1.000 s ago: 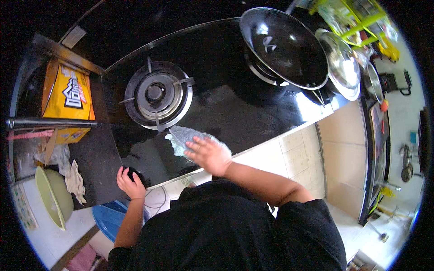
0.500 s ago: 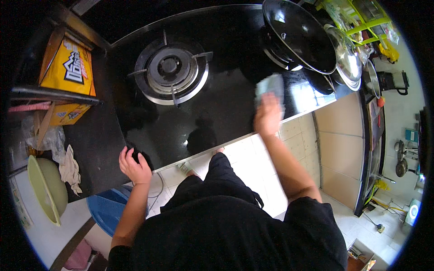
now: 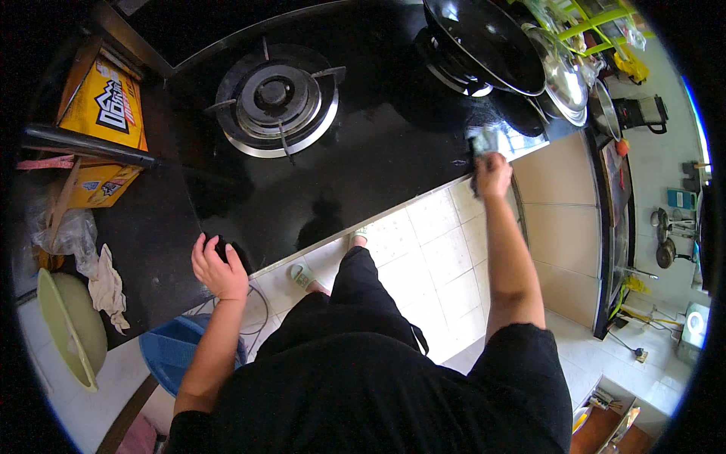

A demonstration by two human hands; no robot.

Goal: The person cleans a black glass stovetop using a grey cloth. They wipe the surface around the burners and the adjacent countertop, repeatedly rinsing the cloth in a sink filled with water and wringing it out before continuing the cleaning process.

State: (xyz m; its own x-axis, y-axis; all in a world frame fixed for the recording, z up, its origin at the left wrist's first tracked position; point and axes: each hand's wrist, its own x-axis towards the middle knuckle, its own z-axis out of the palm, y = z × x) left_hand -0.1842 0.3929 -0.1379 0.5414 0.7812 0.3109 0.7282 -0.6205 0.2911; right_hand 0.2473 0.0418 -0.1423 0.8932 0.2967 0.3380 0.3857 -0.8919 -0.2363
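Note:
My right hand (image 3: 493,175) presses a pale greenish cloth (image 3: 490,140) onto the glossy black stove top (image 3: 370,155), close to its front edge on the right side. Part of the cloth lies hidden under the fingers. On the left, my left hand (image 3: 221,271) rests at the front edge of the same surface, fingers spread and nothing visibly held. A round gas burner (image 3: 274,94) with metal prongs lies ahead of the left hand. Beyond the cloth, a large black wok (image 3: 488,45) sits tilted over the second burner.
A shiny metal lid (image 3: 563,79) leans beside the wok, near a green rack (image 3: 594,26). At left are a yellow carton (image 3: 106,106), a crumpled beige rag (image 3: 108,287) and a green basin (image 3: 72,325). A blue tub (image 3: 170,348) stands below the counter.
My right hand has slid the cloth rightward along the front of the stove top, and the cloth looks more bunched. The left hand stays at the edge. The whole view has shifted slightly.

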